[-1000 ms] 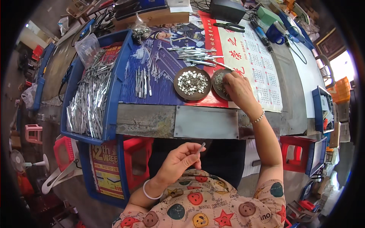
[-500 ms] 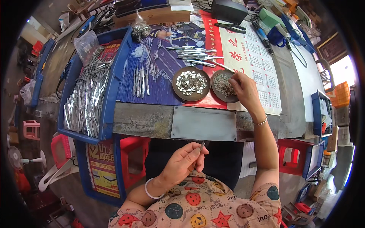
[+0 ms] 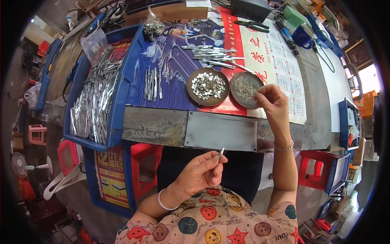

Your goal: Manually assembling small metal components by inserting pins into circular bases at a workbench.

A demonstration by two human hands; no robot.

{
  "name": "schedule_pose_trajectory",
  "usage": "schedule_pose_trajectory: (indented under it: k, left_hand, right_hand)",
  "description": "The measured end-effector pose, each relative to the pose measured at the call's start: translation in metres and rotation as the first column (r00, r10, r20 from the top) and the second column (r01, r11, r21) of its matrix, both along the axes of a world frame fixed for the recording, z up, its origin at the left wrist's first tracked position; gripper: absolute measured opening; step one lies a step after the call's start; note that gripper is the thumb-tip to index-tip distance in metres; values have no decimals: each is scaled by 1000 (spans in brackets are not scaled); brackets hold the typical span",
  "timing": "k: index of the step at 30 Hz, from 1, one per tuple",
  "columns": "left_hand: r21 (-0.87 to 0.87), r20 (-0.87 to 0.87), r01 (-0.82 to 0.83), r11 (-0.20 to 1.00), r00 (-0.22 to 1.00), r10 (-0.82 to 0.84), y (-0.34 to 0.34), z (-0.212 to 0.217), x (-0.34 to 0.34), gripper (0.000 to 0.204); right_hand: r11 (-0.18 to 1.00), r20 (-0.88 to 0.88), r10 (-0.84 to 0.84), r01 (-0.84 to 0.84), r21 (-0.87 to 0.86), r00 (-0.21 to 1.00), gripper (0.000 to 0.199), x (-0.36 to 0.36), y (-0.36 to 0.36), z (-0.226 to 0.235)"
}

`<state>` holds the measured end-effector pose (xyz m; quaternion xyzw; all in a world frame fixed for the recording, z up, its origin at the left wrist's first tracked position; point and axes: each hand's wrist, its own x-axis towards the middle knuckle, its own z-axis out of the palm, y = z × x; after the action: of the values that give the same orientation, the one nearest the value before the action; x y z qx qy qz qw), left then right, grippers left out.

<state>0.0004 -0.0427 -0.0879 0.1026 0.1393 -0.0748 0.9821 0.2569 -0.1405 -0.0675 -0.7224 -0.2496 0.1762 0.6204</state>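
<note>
My left hand (image 3: 205, 167) is closed in front of the table edge, pinching a slim metal piece (image 3: 221, 152) whose shiny tip sticks up past the thumb. Over the near right rim of a round brown dish (image 3: 233, 92) hovers my right hand (image 3: 274, 102), its thumb and forefinger pressed together. Whatever sits between those fingertips is too small to make out. Small thin metal pins (image 3: 244, 87) fill that dish. Just left of it, a second brown dish (image 3: 191, 97) carries shiny round metal discs (image 3: 208, 84).
A blue bin (image 3: 115, 118) at left is heaped with silvery metal strips (image 3: 95, 101). More strips lie in a pile (image 3: 209, 53) behind the dishes and in a short row (image 3: 152, 84). Pliers (image 3: 252, 26), a blue rotary tool (image 3: 286, 36) and a blue mug (image 3: 301, 37) sit at back right.
My right hand has drawn back from the pins toward the dish's near right rim, fingertips still together. My left hand keeps its grip, with the metal piece tilted slightly differently.
</note>
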Motion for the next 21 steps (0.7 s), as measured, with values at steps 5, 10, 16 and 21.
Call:
schedule_pose_trajectory:
  k: [5,10,16,21]
  left_hand:
    - [-122,-5,38,992,999,-39,-2,-3,6,23]
    - [-158,20,50,986,999,-47,-1,-8,8,24]
    - [-119,-7,46,992,999,-47,-1,-6,10,24]
    - [-103,-17,50,993,999,-52,-1,-4,11,23]
  right_hand:
    - [997,93,-3,10,-76,996,12,13,2,-11]
    - [983,187,18,17,-184,982,14,15,5,-14]
    - [996,194,-13,29,-80,981,14,7,7,-14]
    - [998,171,-2,13,-63,985,13,7,2,-11]
